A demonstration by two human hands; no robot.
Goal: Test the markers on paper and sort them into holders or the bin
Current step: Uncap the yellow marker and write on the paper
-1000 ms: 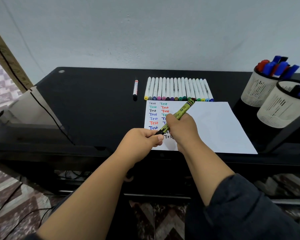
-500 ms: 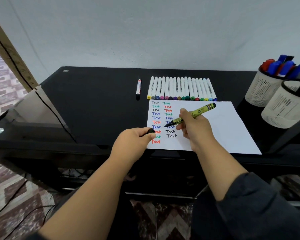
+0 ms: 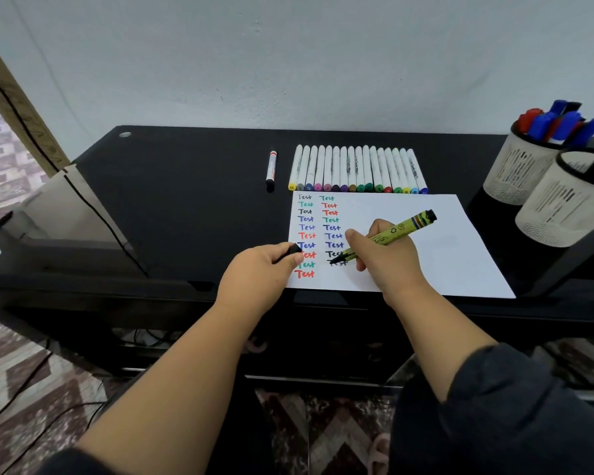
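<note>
My right hand [image 3: 386, 260] grips a yellow-green marker [image 3: 395, 231], its black tip touching the white paper [image 3: 436, 248] at a black "Test" in the second column. My left hand [image 3: 261, 269] is closed on the marker's black cap [image 3: 293, 250] at the paper's left edge. The paper carries two columns of coloured "Test" words. Beyond it lies a row of several white markers [image 3: 357, 169] with coloured ends, and a single red-labelled marker [image 3: 271, 170] to their left. Two white mesh holders stand at the right: the far holder [image 3: 515, 169] full of red and blue markers, the near holder [image 3: 559, 207] with a blue one.
The black desk [image 3: 186, 200] runs to a front edge just under my wrists. A cardboard box [image 3: 66, 214] with an open flap stands at the left. Cables lie on the patterned floor below.
My left hand pulled the cap off the marker and drew away to the left. My right hand lowered the marker's tip onto the paper and is writing in black.
</note>
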